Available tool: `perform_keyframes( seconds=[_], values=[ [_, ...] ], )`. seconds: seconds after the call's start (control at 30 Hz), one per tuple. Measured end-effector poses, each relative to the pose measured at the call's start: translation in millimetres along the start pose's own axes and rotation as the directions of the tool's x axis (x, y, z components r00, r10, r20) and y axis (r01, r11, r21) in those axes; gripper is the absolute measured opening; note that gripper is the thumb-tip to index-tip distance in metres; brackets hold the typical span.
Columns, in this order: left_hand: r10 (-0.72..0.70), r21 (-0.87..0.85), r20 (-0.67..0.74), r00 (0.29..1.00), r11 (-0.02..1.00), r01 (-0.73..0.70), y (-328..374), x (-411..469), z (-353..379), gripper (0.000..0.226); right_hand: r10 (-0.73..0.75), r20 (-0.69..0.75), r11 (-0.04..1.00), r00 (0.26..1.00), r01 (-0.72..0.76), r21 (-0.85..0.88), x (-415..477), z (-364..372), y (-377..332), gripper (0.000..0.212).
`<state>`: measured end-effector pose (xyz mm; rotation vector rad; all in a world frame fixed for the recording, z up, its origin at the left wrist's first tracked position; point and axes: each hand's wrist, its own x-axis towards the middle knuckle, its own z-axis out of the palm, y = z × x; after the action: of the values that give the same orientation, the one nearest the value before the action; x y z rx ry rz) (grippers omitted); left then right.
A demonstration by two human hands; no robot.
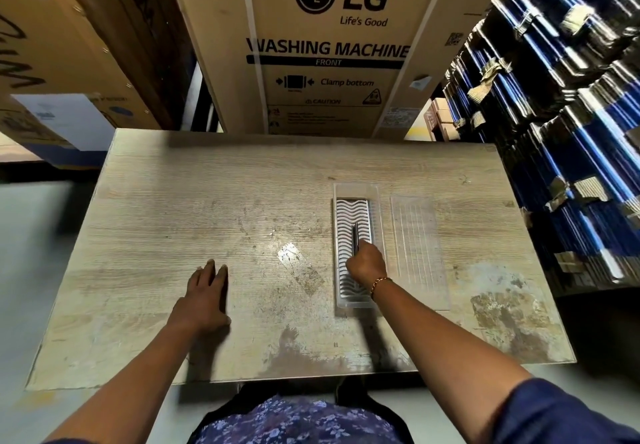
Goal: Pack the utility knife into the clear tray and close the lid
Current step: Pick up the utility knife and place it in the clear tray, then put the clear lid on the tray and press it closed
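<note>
A long clear tray (356,190) with a white wavy insert lies lengthwise on the wooden table (207,201), right of centre. My right hand (366,263) hovers over the tray's near half, fingers closed around a slim dark utility knife (355,237) whose far end points away from me and rests on the insert. The clear ribbed lid (417,239) lies flat on the table just right of the tray, apart from it. My left hand (207,296) rests flat on the table to the left, fingers spread, holding nothing.
A large LG washing machine carton (329,45) stands behind the table's far edge. More cartons (52,45) are at the left. Stacked dark blue flat packs (571,132) crowd the right side. A glare patch (291,253) shines on the tabletop.
</note>
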<state>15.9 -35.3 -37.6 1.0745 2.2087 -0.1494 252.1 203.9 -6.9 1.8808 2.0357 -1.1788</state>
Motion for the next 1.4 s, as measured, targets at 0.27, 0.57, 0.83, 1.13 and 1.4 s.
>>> perform_keyframes(
  seconds=[0.27, 0.57, 0.83, 1.13, 1.4],
  values=[
    [0.002, -0.003, 0.017, 1.000, 1.000, -0.002, -2.0, 4.9, 2.7, 0.120, -0.013, -0.016, 0.968, 1.000, 0.008, -0.252, -12.6, 4.0, 1.7, 0.057],
    [-0.033, 0.040, 0.023, 0.999, 0.999, 0.032, 4.7, 2.7, 1.1, 0.114, -0.162, -0.360, 0.975, 0.919, 0.205, 0.085, -33.0, -58.4, 53.2, 0.032],
    [0.104, -0.275, 0.007, 0.995, 0.956, -0.098, 97.5, -0.8, 3.2, 0.083, 0.275, -0.184, 0.955, 0.944, -0.290, -0.060, -18.0, -76.8, 167.7, 0.096],
    [0.108, -0.671, 0.013, 0.994, 0.738, -0.071, 170.4, -10.1, 1.3, 0.044, 0.405, -0.033, 0.886, 0.914, -0.384, 0.262, 17.9, -80.5, 185.1, 0.087],
    [0.107, -0.773, -0.133, 0.985, 0.611, -0.171, 190.9, -11.0, -20.8, 0.018, 0.239, -0.247, 0.650, 0.939, 0.034, 0.760, -21.2, -129.2, 156.5, 0.029]
  ],
)
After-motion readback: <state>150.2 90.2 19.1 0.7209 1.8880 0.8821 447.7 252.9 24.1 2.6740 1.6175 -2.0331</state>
